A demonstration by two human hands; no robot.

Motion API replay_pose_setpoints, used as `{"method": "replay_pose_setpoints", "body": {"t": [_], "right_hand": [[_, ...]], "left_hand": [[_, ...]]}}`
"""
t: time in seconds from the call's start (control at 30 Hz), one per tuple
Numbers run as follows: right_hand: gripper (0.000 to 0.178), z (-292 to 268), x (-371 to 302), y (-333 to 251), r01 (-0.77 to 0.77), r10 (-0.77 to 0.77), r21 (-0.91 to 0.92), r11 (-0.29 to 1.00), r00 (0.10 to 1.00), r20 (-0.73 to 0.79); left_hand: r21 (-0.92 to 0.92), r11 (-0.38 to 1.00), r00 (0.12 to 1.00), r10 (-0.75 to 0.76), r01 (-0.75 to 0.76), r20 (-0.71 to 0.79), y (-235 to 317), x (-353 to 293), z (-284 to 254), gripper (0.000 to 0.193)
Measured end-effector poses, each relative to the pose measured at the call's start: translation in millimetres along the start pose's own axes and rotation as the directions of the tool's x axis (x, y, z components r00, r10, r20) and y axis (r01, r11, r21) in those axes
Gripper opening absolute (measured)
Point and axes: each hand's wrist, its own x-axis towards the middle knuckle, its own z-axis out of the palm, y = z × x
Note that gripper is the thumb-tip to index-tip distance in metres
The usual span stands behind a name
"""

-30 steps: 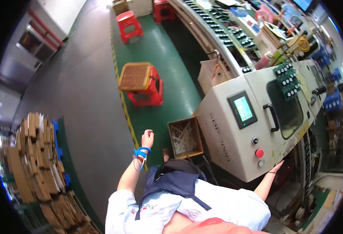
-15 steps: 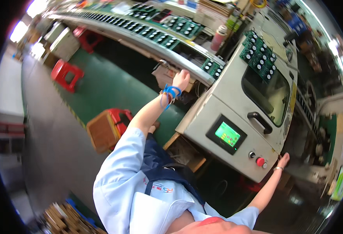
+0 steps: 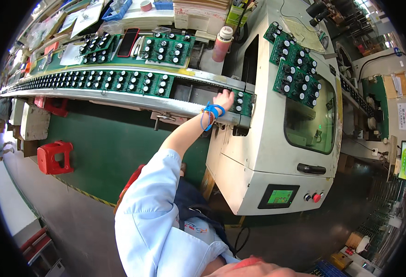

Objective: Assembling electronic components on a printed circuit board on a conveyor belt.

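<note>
My left hand (image 3: 223, 100), with a blue band at the wrist, reaches over the conveyor rail. Its curled fingers are at the left edge of a green circuit board (image 3: 242, 103) with white-topped round parts. That board lies between the rails at the opening of a cream machine (image 3: 240, 159). Further left along the conveyor, a long row of similar boards (image 3: 115, 81) sits side by side, with a gap before the board at my hand. My right hand is out of view.
Several boards (image 3: 298, 83) rest on the machine's top beside its window. Behind the conveyor stand a pink bottle (image 3: 222, 44), a phone (image 3: 127, 42) and more boards (image 3: 168, 48). A door handle (image 3: 311, 169) and control screen (image 3: 279, 196) face me. A red stool (image 3: 50, 157) stands left.
My view has turned and come closer to the conveyor. My left hand has moved from in front of the rail to over it, at the end board. My right hand has left the view.
</note>
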Motion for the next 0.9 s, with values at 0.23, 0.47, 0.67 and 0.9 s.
{"method": "replay_pose_setpoints", "body": {"t": [0.23, 0.47, 0.67, 0.9], "right_hand": [[0.022, 51.3, -39.1, 99.6, -0.229, 0.282, -0.355, 0.906, 0.954, 0.103], [0.030, 142.2, 29.5, 101.1, -0.170, 0.461, -0.605, 0.778, 0.809, 0.365], [0.027, 238.3, -15.0, 93.0, 0.086, 0.469, -0.778, 0.622, 0.755, 0.458], [0.024, 335.1, -87.6, 142.9, 0.339, 0.438, -0.818, 0.466, 0.715, 0.545]], "left_hand": [[0.162, 0.933, 0.945, 0.326, -0.321, -0.007, -5.6, 1.5, 38.1, 0.028], [0.079, 0.791, 0.765, 0.608, -0.607, -0.215, -35.9, -103.0, -51.9, 0.019], [0.183, 0.957, 0.817, 0.288, -0.225, -0.500, -145.1, -178.3, -173.7, 0.020], [0.322, 0.933, 0.755, 0.328, -0.162, -0.568, -239.1, -150.7, -245.2, 0.023]]}}
